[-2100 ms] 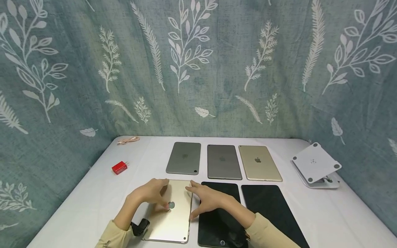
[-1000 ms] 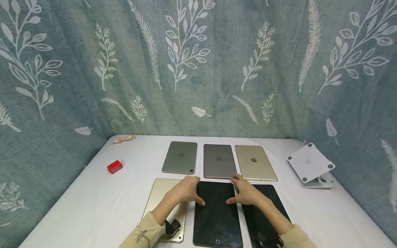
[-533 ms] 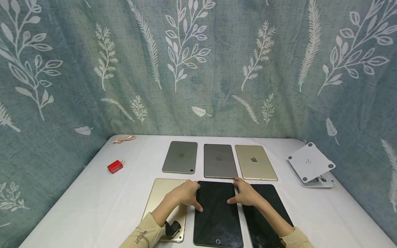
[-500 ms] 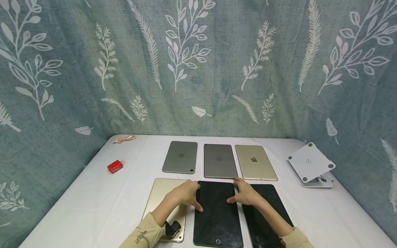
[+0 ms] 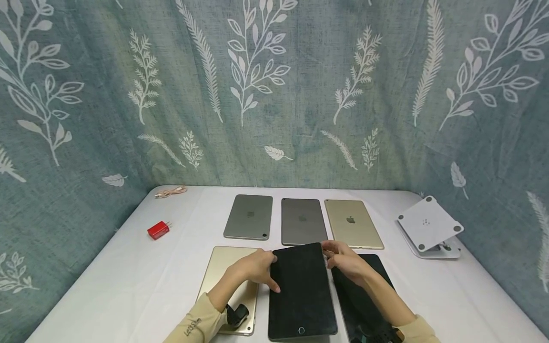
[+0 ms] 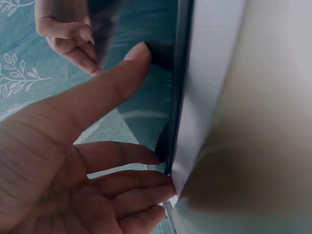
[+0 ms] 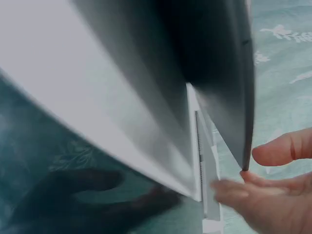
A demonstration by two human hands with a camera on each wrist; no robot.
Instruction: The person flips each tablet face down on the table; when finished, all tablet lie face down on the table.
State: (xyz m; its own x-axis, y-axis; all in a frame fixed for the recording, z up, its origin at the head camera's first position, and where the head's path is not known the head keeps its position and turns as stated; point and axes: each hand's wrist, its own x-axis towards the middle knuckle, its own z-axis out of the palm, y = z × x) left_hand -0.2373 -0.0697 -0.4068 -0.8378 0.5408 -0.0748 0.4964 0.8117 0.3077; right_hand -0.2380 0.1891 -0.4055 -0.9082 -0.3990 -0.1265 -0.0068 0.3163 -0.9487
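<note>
In the head view a black tablet (image 5: pixel 302 290) with a round home button lies screen up between my hands, its right side tilted off the white table. My left hand (image 5: pixel 253 267) grips its left edge, thumb over the screen and fingers along the side. My right hand (image 5: pixel 345 259) pinches the upper right corner. The right wrist view shows the tablet's raised underside (image 7: pixel 224 102) and my right fingers (image 7: pixel 234 192) at the corner. A gold tablet (image 5: pixel 220 264) lies face down beneath my left forearm. Another black tablet (image 5: pixel 356 295) lies under my right forearm.
Farther back lie a grey-green tablet (image 5: pixel 249 216), a dark grey tablet (image 5: pixel 302 221) and a second gold tablet (image 5: pixel 353 224). At left are a red charger plug (image 5: pixel 158 230) and a coiled cable (image 5: pixel 170 191). A folding white stand (image 5: pixel 430 224) is at right. Patterned cloth hangs behind.
Both hands moved from the gold tablet to the middle black one. The right hand then shifted from its right edge to its upper corner, and that side rose off the table.
</note>
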